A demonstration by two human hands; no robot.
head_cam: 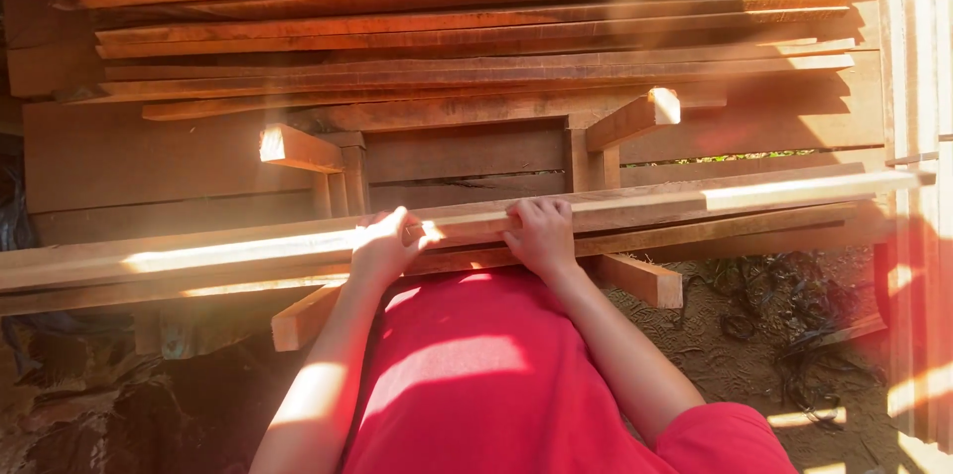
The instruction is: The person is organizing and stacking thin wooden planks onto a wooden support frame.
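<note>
The long thin plank (635, 204) lies across the top of a low pile of planks (199, 280) before the person; it looks stiff, rough and rather light, but it may sag at its far ends. The left hand (382, 248) and right hand (541, 234) grip it near the middle, fingers curled closed over its edge. Behind stands a tall stack of boards (467, 27).

Stacked timber boards (467, 27) above a sunlit dirt floor (754, 355).

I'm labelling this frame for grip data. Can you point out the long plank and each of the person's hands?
long plank (754, 191), head view, on its sunlit top face right of the hands.
left hand (382, 246), head view, back of the hand.
right hand (541, 233), head view, the knuckles.
</note>
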